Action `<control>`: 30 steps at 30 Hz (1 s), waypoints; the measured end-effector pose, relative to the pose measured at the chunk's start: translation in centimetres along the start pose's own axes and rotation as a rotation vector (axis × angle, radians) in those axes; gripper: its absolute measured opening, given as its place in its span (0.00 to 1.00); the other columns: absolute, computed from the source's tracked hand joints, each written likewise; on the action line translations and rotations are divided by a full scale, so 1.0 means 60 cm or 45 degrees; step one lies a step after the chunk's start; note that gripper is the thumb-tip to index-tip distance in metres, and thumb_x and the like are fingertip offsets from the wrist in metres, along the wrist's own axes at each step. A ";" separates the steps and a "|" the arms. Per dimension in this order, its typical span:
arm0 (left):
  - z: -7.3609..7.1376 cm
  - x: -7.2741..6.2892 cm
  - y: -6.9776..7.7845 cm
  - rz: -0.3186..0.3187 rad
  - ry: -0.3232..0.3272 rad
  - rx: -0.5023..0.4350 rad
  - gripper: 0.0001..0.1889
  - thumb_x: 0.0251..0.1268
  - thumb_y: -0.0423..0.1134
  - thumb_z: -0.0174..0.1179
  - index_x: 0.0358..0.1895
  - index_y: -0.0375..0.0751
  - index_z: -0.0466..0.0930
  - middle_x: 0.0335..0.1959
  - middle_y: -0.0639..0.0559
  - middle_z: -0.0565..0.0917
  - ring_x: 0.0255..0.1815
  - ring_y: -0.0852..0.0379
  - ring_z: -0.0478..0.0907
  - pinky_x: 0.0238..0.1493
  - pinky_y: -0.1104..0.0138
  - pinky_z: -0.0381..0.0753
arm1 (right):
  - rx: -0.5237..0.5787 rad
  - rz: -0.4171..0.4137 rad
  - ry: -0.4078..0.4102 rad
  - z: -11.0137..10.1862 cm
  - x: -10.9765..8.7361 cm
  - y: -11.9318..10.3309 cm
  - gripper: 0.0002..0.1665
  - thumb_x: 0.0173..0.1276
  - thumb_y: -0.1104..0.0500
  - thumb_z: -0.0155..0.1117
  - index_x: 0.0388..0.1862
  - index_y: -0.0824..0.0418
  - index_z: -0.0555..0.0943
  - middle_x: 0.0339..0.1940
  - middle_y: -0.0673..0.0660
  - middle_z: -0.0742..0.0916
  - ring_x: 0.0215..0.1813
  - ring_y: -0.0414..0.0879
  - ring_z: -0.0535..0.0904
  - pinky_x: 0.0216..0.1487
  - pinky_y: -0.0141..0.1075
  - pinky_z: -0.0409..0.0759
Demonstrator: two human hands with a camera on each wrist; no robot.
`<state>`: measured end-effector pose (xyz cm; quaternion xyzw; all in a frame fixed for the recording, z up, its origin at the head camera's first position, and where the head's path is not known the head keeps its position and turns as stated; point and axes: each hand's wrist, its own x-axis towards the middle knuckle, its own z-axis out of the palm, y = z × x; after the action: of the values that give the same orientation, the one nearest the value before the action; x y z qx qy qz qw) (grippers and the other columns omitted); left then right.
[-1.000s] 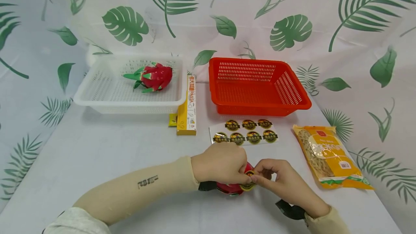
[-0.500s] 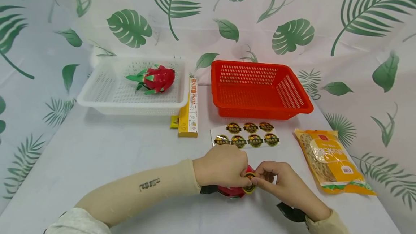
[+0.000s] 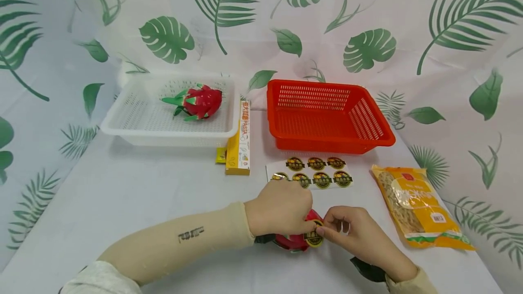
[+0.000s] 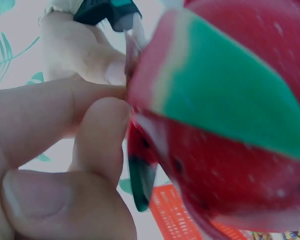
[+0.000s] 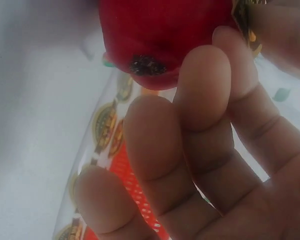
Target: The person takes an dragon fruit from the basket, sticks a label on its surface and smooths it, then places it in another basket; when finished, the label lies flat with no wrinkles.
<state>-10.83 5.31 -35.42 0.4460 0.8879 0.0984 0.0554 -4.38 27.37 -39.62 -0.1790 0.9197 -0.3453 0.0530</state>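
Note:
A red dragon fruit (image 3: 292, 242) with green-tipped scales lies on the table, largely covered by my left hand (image 3: 281, 208). A round black-and-gold sticker (image 3: 313, 238) sits against its right side. The left hand's fingers are curled, with thumb and index finger pinching the sticker's edge. From the right, my right hand (image 3: 355, 230) pinches the opposite edge between thumb and index finger. In the left wrist view the fruit (image 4: 230, 90) fills the right side, close to the fingertips. The right wrist view shows the fruit's dark end (image 5: 147, 65) above loosely bent fingers.
Behind the hands lies a sheet of round stickers (image 3: 323, 179). A red basket (image 3: 331, 143) stands beyond it. A white basket (image 3: 171, 135) holds another dragon fruit (image 3: 204, 102). A pasta box (image 3: 238, 158) lies between the baskets, and an orange food packet (image 3: 422, 208) lies at right.
The sticker has turned and now shows more of its face to the head camera. Both hands keep nearly the same place. The head view has shifted slightly.

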 end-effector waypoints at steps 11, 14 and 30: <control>0.009 0.003 -0.011 0.004 -0.051 -0.206 0.29 0.62 0.55 0.70 0.08 0.55 0.65 0.07 0.65 0.60 0.14 0.70 0.61 0.14 0.74 0.53 | 0.111 0.077 0.003 0.016 0.001 0.016 0.12 0.71 0.52 0.72 0.32 0.47 0.76 0.25 0.41 0.78 0.29 0.34 0.74 0.29 0.30 0.73; 0.012 0.003 -0.014 0.020 -0.051 -0.231 0.29 0.62 0.54 0.70 0.08 0.55 0.65 0.07 0.66 0.59 0.13 0.70 0.59 0.14 0.75 0.51 | 0.161 0.095 -0.028 0.017 0.003 0.019 0.10 0.76 0.52 0.66 0.33 0.50 0.78 0.27 0.42 0.80 0.29 0.33 0.73 0.28 0.30 0.72; 0.018 -0.003 -0.016 0.013 -0.009 -0.204 0.27 0.62 0.54 0.70 0.10 0.56 0.67 0.07 0.66 0.62 0.14 0.70 0.63 0.14 0.74 0.55 | 0.190 0.070 -0.026 0.016 0.001 0.030 0.12 0.73 0.51 0.69 0.33 0.50 0.76 0.29 0.43 0.79 0.29 0.34 0.74 0.28 0.31 0.72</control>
<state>-11.26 4.77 -36.69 0.4449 0.8748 0.1678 0.0933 -4.72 28.02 -41.55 -0.1528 0.8954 -0.4094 0.0852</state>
